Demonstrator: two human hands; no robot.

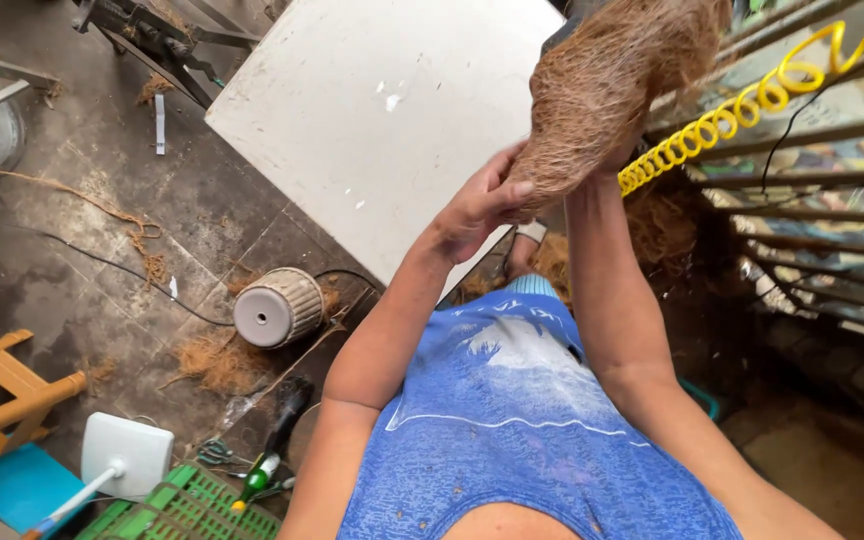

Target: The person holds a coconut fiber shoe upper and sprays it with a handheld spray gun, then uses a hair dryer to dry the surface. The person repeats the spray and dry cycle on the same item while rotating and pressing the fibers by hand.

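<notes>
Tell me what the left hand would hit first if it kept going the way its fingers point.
The left hand points up-right and already touches the brown coir fibre bundle; it would press straight into that. Depth beyond is unclear.

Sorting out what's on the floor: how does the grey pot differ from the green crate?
The grey pot is round, ribbed and tipped on its side; the green crate is flat-sided, an open lattice, cut off by the picture's edge. The pot lies among brown fibre scraps, the crate beside a bottle. Both sit on the floor.
</notes>
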